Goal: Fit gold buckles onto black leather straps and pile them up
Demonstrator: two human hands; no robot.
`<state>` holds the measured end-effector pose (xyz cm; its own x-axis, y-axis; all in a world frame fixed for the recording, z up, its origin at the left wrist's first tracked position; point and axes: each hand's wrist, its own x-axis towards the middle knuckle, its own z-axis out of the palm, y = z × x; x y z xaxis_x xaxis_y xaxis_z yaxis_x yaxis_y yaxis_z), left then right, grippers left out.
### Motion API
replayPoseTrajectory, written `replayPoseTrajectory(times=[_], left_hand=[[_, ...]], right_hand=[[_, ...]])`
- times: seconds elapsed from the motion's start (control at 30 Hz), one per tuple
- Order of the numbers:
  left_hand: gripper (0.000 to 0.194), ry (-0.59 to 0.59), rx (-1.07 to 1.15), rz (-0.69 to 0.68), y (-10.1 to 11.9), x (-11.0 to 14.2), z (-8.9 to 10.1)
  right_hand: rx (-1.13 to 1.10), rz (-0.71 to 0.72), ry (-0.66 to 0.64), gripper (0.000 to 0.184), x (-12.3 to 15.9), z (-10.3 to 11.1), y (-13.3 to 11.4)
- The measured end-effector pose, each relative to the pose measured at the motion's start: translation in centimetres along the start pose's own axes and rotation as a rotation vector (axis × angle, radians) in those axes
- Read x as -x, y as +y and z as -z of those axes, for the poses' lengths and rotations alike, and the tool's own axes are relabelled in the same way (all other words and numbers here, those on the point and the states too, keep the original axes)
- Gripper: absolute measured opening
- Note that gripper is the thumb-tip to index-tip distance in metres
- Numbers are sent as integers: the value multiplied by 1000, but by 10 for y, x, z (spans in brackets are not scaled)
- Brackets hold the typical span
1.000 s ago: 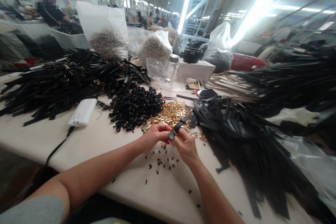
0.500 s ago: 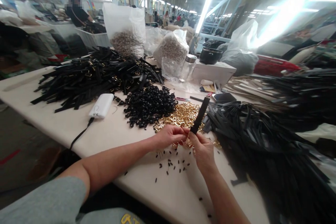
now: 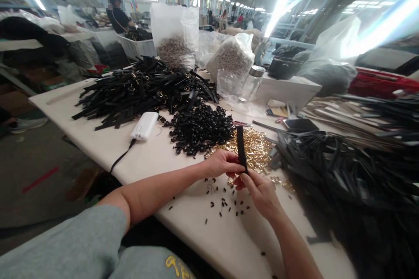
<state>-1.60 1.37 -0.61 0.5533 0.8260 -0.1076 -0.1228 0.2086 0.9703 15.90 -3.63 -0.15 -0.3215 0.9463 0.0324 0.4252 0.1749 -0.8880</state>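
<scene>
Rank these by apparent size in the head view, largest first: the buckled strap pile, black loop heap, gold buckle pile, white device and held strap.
1. Buckled strap pile
2. Black loop heap
3. Gold buckle pile, partly hidden
4. White device and held strap: too close to rank

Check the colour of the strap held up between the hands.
The strap is black; it shows best in the head view.
</scene>
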Motion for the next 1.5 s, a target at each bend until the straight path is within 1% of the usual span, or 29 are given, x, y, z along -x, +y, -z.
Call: replayPoseTrajectory(times=[0.1,0.2,0.27,0.33,0.4,0.43,0.5,0.53,0.6,0.67,0.73,0.8,0.87,0.93,0.97,1.0,1.07,1.17,1.2,1.27,1.37,1.43,1.5], left_hand=[[36,-4,9,-6,-1,0,1],[34,-22,-16,5,-1,-1,1],[33,-39,-61,25,5,1,6],[30,-9,-150,19,18,5,18],[22,88,-328,-38,35,14,37],[17,137,-474,-78,44,20,48],[11,199,-868,-164,58,32,69],[8,213,-1034,-193,62,38,78],[5,180,-1271,-198,63,48,92],[6,135,-1416,-184,57,53,100],[8,131,-1511,-162,48,53,104],[10,171,-1568,-127,43,50,106],[9,225,-1588,-90,42,47,108],[7,286,-1553,-83,44,43,107],[7,314,-1494,-97,46,41,104],[7,334,-1390,-116,48,38,100],[9,338,-1035,-140,51,32,86],[21,270,-363,-100,47,19,53],[24,252,-197,-91,45,14,41],[28,232,40,-71,37,5,18],[31,227,236,-32,24,-3,-7],[32,218,299,-22,18,-4,-17],[32,208,326,-18,13,-5,-20]], right_hand=[[-71,-25,-20,36,1,0,2],[-78,-50,18,37,2,-1,3],[-22,-30,57,38,2,-1,2],[28,-5,95,38,2,1,1],[49,5,117,38,2,2,0],[52,7,125,38,1,2,0],[51,7,133,38,1,2,1],[49,9,134,38,1,1,1],[41,14,133,38,1,-1,1],[36,17,137,38,1,-2,0],[35,20,144,38,1,-3,-1],[32,26,152,38,1,-3,-2],[25,31,158,37,1,-4,-2],[23,33,158,37,1,-4,-1],[23,33,154,37,1,-5,0],[22,33,152,37,1,-6,1],[4,31,155,37,2,-7,3],[-59,28,186,38,2,-9,4],[-80,28,201,38,2,-9,4],[-112,34,237,39,2,-8,3],[-132,37,283,39,2,-6,3],[-130,24,294,39,1,-6,4],[-122,3,294,38,0,-5,6]])
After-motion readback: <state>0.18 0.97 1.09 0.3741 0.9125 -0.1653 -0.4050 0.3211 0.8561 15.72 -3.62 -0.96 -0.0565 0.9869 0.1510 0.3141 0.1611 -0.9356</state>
